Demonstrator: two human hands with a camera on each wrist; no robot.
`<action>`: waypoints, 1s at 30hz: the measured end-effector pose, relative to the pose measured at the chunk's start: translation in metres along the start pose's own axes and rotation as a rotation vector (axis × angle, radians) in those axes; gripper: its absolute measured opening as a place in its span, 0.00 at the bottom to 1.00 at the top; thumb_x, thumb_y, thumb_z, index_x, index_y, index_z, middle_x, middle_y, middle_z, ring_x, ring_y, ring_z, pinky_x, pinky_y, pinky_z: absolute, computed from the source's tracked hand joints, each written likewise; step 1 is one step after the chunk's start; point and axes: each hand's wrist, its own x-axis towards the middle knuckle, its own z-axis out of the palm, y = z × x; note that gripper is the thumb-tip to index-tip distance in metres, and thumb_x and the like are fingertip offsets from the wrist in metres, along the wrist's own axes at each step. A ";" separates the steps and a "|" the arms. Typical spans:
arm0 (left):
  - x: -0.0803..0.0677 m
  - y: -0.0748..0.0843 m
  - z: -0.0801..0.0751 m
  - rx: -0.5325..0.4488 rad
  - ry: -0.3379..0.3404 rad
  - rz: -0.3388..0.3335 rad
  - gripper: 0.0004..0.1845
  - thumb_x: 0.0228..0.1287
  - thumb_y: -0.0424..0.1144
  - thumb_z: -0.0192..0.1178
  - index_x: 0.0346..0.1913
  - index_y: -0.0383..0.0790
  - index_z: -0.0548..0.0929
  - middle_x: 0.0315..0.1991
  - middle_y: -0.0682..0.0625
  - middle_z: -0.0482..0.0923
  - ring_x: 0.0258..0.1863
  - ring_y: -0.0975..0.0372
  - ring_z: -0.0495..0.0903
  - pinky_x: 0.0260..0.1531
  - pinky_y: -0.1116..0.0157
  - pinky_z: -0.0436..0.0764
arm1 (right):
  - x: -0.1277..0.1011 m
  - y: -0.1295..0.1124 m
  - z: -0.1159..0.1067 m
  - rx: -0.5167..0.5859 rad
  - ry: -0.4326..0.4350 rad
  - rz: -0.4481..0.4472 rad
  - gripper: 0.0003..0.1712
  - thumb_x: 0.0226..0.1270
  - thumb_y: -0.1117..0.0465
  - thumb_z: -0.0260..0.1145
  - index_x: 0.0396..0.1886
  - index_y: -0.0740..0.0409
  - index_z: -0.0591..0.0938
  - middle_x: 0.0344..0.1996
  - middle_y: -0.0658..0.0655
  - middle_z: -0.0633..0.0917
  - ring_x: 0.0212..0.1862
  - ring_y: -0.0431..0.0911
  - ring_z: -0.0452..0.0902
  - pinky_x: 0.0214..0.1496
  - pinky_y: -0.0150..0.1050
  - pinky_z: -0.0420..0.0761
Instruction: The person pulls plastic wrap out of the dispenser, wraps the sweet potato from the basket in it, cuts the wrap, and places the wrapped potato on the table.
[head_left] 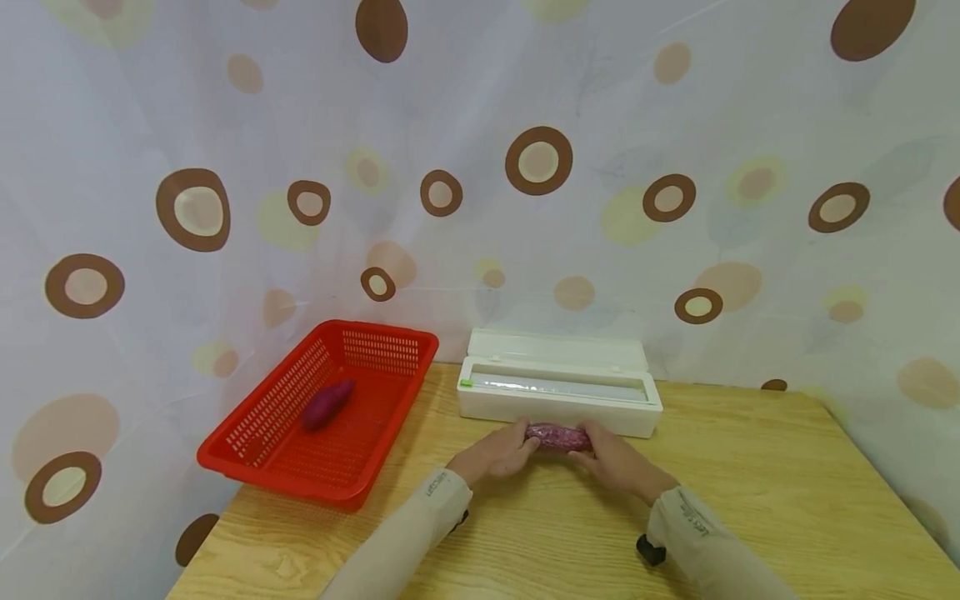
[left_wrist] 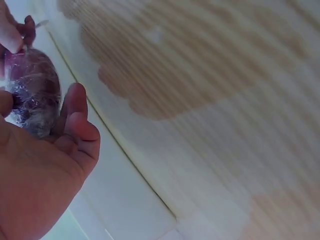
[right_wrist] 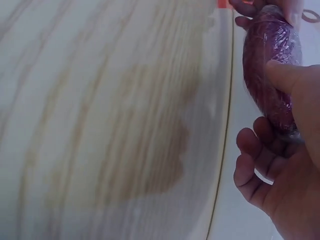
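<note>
A purple sweet potato wrapped in clear plastic film is held between both hands, in front of the white box. My left hand grips its left end, thumb on the near side and fingers curled behind. At the other end my right hand holds it the same way. In the right wrist view the film on the sweet potato looks shiny and close-fitting, with the right thumb pressed on it. Crumpled film shows at the end of the sweet potato in the left wrist view.
Behind the hands stands a white cling film box, its lid raised and a film roll inside. At left a red plastic basket holds another purple sweet potato, seemingly unwrapped. A patterned curtain hangs behind the wooden table.
</note>
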 end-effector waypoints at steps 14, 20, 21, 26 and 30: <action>0.026 0.055 0.032 -0.170 0.089 -0.055 0.21 0.64 0.43 0.58 0.57 0.37 0.74 0.45 0.48 0.78 0.41 0.63 0.75 0.45 0.66 0.74 | -0.028 0.048 -0.035 0.086 0.026 0.026 0.20 0.58 0.65 0.69 0.50 0.61 0.76 0.44 0.56 0.80 0.45 0.48 0.76 0.46 0.46 0.77; 0.033 0.078 0.045 -0.293 0.084 -0.057 0.15 0.62 0.39 0.58 0.50 0.38 0.79 0.37 0.52 0.78 0.30 0.65 0.72 0.31 0.70 0.73 | -0.047 0.064 -0.051 0.077 0.056 0.080 0.24 0.52 0.67 0.71 0.51 0.66 0.78 0.43 0.62 0.79 0.46 0.55 0.76 0.47 0.53 0.76; 0.035 0.082 0.047 -0.303 0.088 -0.048 0.14 0.61 0.38 0.58 0.48 0.38 0.80 0.35 0.53 0.78 0.30 0.66 0.72 0.31 0.70 0.73 | -0.050 0.066 -0.053 0.079 0.054 0.096 0.25 0.52 0.67 0.71 0.51 0.67 0.77 0.44 0.64 0.79 0.46 0.57 0.76 0.47 0.54 0.76; 0.046 0.095 0.062 -0.318 0.114 -0.032 0.12 0.60 0.37 0.60 0.47 0.40 0.82 0.36 0.56 0.78 0.34 0.67 0.74 0.37 0.70 0.74 | -0.066 0.078 -0.062 0.189 0.017 0.236 0.24 0.58 0.70 0.60 0.57 0.71 0.74 0.44 0.68 0.79 0.36 0.54 0.77 0.36 0.48 0.77; 0.052 0.104 0.068 -0.269 0.111 -0.030 0.14 0.60 0.40 0.63 0.49 0.41 0.82 0.37 0.56 0.77 0.37 0.68 0.74 0.39 0.71 0.74 | -0.074 0.090 -0.067 0.305 0.012 0.313 0.24 0.63 0.70 0.52 0.59 0.73 0.71 0.42 0.67 0.80 0.26 0.47 0.74 0.27 0.40 0.74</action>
